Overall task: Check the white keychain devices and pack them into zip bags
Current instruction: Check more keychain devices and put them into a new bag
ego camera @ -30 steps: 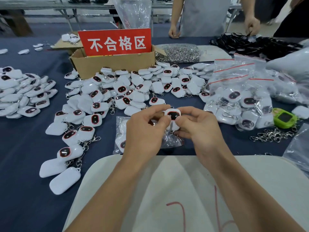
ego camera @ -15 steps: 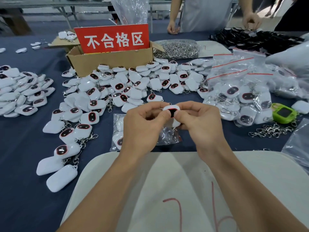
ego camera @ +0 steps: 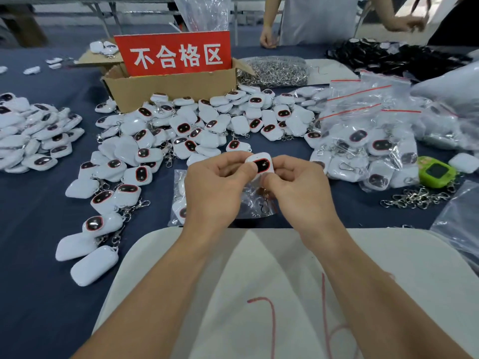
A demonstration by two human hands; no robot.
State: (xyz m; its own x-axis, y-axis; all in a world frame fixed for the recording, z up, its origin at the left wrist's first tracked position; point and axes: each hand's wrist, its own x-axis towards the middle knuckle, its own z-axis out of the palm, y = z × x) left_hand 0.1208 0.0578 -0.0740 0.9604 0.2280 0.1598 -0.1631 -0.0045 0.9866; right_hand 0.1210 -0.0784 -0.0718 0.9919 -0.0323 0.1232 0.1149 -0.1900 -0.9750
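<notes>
A dark blue tablecloth (ego camera: 31,294) covers the table, and stock takes up most of it. At the back stands a cardboard box (ego camera: 171,86) with a red sign (ego camera: 176,54) of 4 white characters propped in it. In front of the box a loose heap of white keychain devices (ego camera: 207,123) spreads toward the near left, many face up with dark, red-rimmed windows showing and metal clips trailing. Another heap (ego camera: 33,136) lies well apart on the far left. On the right sit filled zip bags (ego camera: 363,130) with red seal strips, a green gadget (ego camera: 436,171) just beside them and loose metal clasps (ego camera: 414,196) near it. Behind these are a clear sack of clasps (ego camera: 274,71) and a black pile (ego camera: 388,55) (too blurred to tell what it is). A person in a pale top (ego camera: 318,19) stands at the far side of the table. Along the near edge lies a white sheet (ego camera: 259,268) with red marks, and both forearms cross above it. A flat zip bag (ego camera: 255,200) holding white pieces lies directly under the hands, which hide much of it. The 2 hands meet above that bag at 1 white keychain device (ego camera: 260,164), held tilted with its window facing up. The left hand (ego camera: 217,187) has its fingers curled, and its thumb presses the device's left edge. The right hand (ego camera: 298,187), fingers also curled, pinches the lower right corner with its thumb.
</notes>
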